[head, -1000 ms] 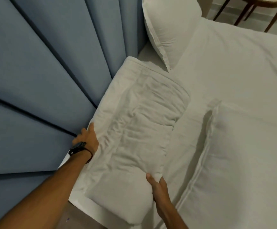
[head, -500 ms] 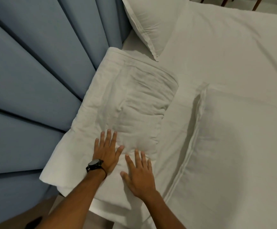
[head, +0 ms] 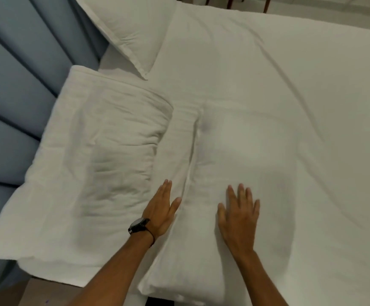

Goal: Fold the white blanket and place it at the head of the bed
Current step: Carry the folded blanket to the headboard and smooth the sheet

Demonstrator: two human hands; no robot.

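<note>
The folded white blanket (head: 95, 164) lies at about nine o'clock in the view, a thick, rumpled stack resting on the bed (head: 301, 107) with its long side against the blue padded headboard (head: 13, 107) and its near corner overhanging the mattress edge toward seven o'clock. Up at twelve o'clock a white pillow (head: 133, 29) leans against the headboard, its pointed corner close to the far end of the blanket but not clearly touching it. A second white pillow (head: 241, 164) lies flat at the centre of the view, running toward six o'clock, just beside the blanket with a strip of sheet between them. The left hand (head: 160, 214), a black watch (head: 138, 225) on its wrist, is flat with fingers straight and close together, resting at the seam edge of this near pillow, in the gap next to the blanket; it holds nothing. The right hand (head: 238, 219) lies palm down on top of the same pillow at about five o'clock, fingers spread and straight, pressing lightly on the fabric without gripping it. Dark wooden furniture legs (head: 267, 4) show at one o'clock beyond the bed.
</note>
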